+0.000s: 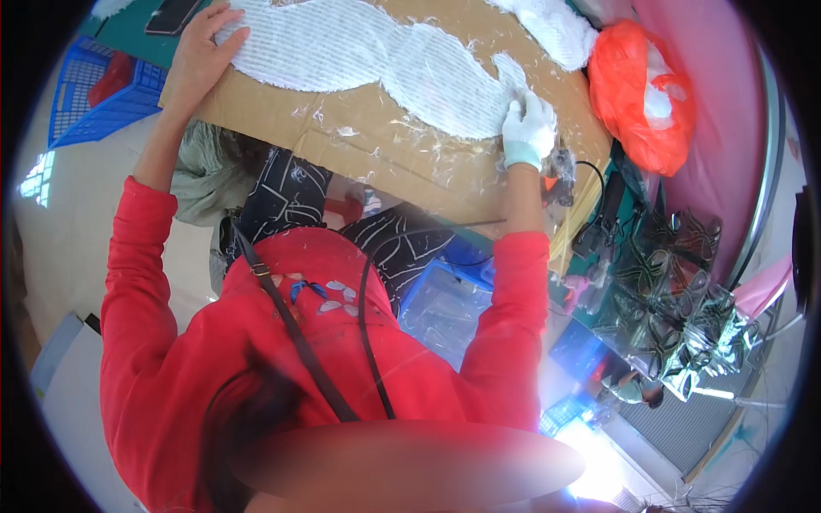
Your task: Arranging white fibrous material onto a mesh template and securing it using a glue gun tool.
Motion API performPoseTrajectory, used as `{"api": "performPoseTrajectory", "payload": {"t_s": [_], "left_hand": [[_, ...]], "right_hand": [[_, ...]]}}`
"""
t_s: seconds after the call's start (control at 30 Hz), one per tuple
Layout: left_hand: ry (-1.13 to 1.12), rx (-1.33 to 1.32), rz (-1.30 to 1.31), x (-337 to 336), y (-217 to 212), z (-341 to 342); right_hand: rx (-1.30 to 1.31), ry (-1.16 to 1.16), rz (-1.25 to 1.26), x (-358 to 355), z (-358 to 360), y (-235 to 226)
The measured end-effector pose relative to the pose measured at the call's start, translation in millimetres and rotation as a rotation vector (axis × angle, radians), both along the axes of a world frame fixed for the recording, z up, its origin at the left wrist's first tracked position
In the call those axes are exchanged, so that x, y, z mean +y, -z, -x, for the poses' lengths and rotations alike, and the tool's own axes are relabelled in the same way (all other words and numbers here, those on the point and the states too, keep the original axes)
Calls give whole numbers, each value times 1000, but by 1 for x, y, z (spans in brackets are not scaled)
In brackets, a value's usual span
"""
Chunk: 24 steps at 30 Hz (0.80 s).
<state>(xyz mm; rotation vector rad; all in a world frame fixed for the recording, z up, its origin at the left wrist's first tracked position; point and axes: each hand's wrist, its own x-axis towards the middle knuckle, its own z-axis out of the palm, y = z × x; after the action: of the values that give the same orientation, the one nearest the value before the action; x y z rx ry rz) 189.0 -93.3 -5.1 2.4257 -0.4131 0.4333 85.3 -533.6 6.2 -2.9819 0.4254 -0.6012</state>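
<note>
A long white ribbed piece of fluffy fabric [342, 47] with wavy edges lies across a cardboard sheet [359, 141]. At its left end rests my bare left hand [205, 56], fingers stretched out and the tips on the fabric's edge. My right hand [528, 130], in a white glove, is at the narrow right end, with its fingers bent and closed on the fabric's edge. Beside my right wrist sits a small dark device [562, 175] with a black cable; its kind is not clear.
White lint lies scattered on the cardboard. More white fabric [552, 30] is at the far right, by an orange plastic bag [629, 103]. A blue basket [107, 98] stands left, a phone [174, 15] far left, and clear-wrapped goods [676, 299] right. A clear bin [445, 308] is below.
</note>
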Motion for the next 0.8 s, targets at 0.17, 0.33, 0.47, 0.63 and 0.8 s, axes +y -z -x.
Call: {"api": "performPoseTrajectory", "payload": {"t_s": [0.17,0.33,0.47,0.63,0.8], "left_hand": [[-31,-17,80,-3,-1,1],[52,2,30,8,4,-4],[-64,-171,-22,-1,-2,-1],[-121,-288,-93,-11,-4,10],[-89,-329,-131,-13,-12,15]], "right_hand": [[6,-10,-6,-3,-2,1],[-22,-27,-22,-2,-7,1],[-24,-63,-14,-5,-6,-1],[-35,-26,-77,-14,0,5],[-39,-7,-178,-7,2,-3]]}}
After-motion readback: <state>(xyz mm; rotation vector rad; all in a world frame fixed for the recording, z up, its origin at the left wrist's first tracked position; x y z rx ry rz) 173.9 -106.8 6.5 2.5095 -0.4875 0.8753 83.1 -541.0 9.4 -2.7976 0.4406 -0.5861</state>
